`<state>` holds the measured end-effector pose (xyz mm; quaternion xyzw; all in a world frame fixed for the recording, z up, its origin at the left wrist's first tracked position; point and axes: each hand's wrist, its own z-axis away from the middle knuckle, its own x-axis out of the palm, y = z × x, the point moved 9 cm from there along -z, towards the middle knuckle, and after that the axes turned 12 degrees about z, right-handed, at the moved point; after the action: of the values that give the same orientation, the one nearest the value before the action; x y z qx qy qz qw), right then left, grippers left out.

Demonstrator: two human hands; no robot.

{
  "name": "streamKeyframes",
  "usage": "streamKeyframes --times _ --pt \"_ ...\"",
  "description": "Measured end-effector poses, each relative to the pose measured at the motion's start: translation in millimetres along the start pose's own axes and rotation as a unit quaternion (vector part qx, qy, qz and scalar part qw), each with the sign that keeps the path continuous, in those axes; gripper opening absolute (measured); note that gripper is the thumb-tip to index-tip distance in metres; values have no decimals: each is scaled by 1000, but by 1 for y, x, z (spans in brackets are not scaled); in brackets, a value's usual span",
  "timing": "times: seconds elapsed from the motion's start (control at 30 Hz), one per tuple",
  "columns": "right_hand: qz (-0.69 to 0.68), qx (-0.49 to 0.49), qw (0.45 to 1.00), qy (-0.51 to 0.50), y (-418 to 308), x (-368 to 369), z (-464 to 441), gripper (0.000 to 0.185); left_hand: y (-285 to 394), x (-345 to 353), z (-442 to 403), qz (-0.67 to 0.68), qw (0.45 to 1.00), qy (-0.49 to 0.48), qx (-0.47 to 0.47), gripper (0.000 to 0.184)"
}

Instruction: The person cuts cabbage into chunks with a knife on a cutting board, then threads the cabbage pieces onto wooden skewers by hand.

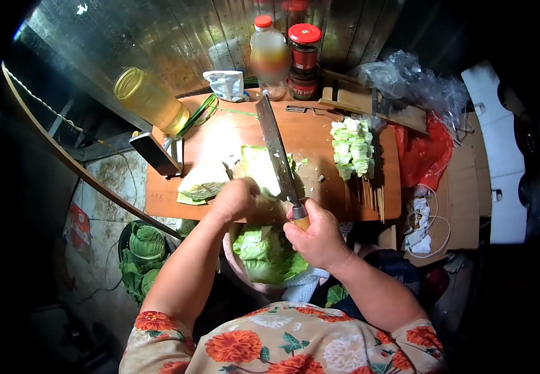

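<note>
My right hand [317, 234] is closed around the wooden handle of a long-bladed knife [274, 144], whose dark blade points away from me over the wooden board [357, 202]. Left of the blade lies a pale green cabbage leaf [259, 163]. My left hand [237, 198] is curled at the board's near edge by that leaf; its fingertips are hidden, so what it grips does not show. Beside it sits a folded stack of cabbage leaves [202, 181]. Cut cabbage pieces on skewers [352, 148] lie to the right. Below my hands, a basin holds more cabbage leaves [264, 252].
A phone on a stand [156, 154] and a jar of yellow liquid [151, 103] stand at the left. Along the back are a bottle [269, 56] and red-lidded jars [305, 47]. Whole cabbages [145, 243] sit low at left. A red bag [423, 149] lies right.
</note>
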<state>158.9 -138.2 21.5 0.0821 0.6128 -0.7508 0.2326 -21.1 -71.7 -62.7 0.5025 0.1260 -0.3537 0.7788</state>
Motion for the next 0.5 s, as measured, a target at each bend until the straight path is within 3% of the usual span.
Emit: streamKeyframes --times 0.1,0.13,0.2,0.23,0.3,0.47,0.5 --pt "17 7 1000 -1 2 -6 0 21 5 -44 -5 54 974 213 -53 36" --pt "24 12 1000 -2 3 -7 0 21 -9 -48 -22 112 966 230 -36 52" --pt "14 -7 1000 4 2 -11 1 17 -22 -37 -39 299 923 239 -25 75" --pt "4 -26 1000 9 -1 -13 1 14 -17 -39 -39 300 923 239 -24 75" --pt "-1 -30 999 15 0 -16 2 14 -18 -25 -41 413 891 166 -90 93" --pt "-3 -35 999 22 5 -23 2 13 -42 -13 -59 503 852 108 -102 98" --pt "5 -29 999 20 4 -25 3 14 -39 -14 -55 480 861 114 -124 89"
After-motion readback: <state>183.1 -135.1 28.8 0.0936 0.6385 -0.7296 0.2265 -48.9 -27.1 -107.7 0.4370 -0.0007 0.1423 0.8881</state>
